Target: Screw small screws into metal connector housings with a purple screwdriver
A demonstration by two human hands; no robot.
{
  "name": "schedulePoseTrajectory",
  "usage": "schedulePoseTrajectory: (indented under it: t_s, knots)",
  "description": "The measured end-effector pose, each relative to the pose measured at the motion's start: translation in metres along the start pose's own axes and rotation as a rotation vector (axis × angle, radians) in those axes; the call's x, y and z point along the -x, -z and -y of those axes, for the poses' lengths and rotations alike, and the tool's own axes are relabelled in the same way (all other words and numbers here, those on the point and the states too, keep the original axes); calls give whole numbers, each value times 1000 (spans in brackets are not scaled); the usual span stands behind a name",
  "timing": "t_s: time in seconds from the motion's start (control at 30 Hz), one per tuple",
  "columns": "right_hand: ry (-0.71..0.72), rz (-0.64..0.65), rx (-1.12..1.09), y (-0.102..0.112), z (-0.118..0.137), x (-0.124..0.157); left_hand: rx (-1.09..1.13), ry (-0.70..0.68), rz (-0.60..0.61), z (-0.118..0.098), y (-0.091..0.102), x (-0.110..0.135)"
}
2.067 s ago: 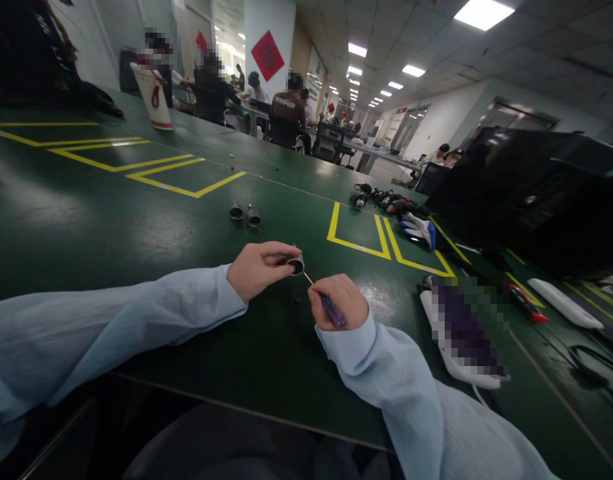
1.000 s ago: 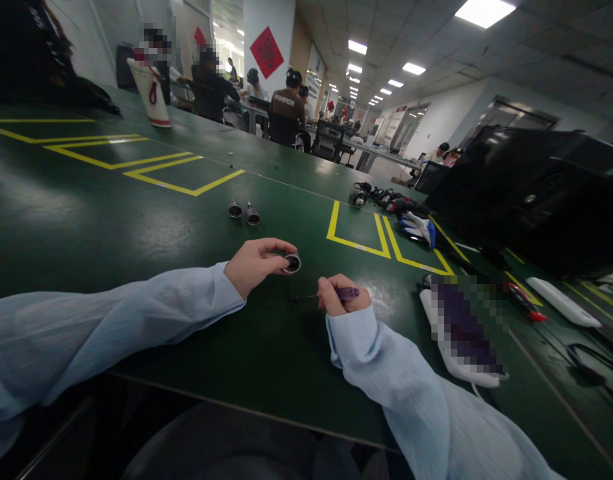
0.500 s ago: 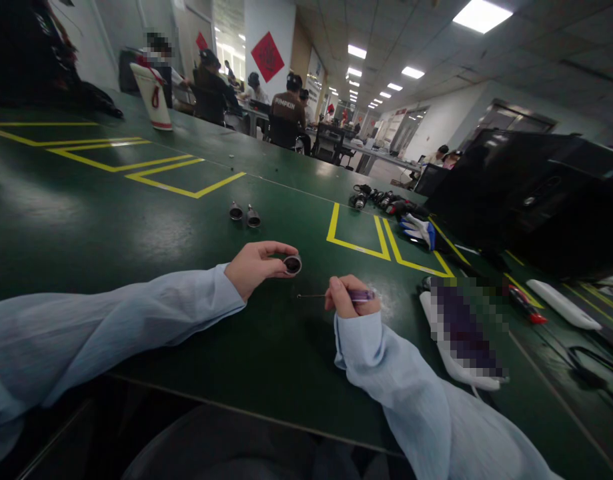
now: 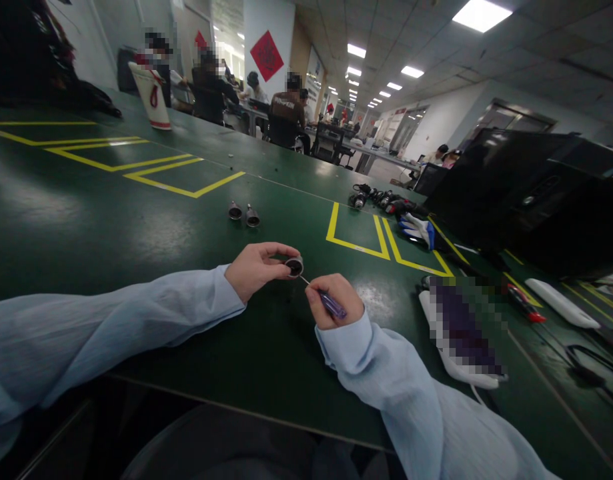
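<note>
Head camera: left hand point(image 4: 259, 267) pinches a small metal cylinder point(image 4: 295, 267) just above the green table point(image 4: 136, 227); right hand point(image 4: 333, 301) grips a purple screwdriver point(image 4: 331, 304). Its thin tip may slip from the part if tilted.

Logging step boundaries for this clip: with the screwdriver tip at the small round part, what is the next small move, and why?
Probably a small twist of the purple screwdriver by the right hand. Its thin shaft already points into the open face of the small round part, which the left hand pinches just above the green table.
</note>
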State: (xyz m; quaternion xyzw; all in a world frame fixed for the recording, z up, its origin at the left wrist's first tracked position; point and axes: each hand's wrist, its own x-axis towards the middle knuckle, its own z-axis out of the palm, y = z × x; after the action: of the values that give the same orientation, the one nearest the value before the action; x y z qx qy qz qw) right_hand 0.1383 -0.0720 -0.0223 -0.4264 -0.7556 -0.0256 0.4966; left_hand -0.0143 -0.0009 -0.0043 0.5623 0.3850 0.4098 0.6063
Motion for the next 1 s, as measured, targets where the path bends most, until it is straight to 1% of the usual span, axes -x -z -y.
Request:
schedulePoseTrajectory:
  t_s: [0.17,0.23,0.53,0.6,0.67,0.77,0.83,0.87,0.93,1.0]
  knots:
    - [60,78,10,0,2,-1,-19,-21,-28,-1,-1,0]
    - [71,91,2,0,2,-1,-30,-18,-39,-2,-1,0]
    - [143,14,8,-6,1,-1,-63,-16,-62,-2,-2,-1]
    - [126,-22,-16,-4,3,-1,-72,-15,-61,-1,-1,-1]
    - [33,-60,-52,1,6,0,-86,-24,-51,0,1,-2]
    - [-238,-100,-120,8,7,2,-103,-43,-40,2,3,-4]
    - [-419,-92,-179,9,6,3,-100,-45,-37,3,3,-4]
    - [-485,-73,-205,8,5,3,-95,-41,-33,3,3,-5]
    - [-561,-24,-238,6,3,3,-75,-26,-28,3,3,-4]
    - [-576,10,-240,3,3,2,-54,-11,-27,3,2,-3]
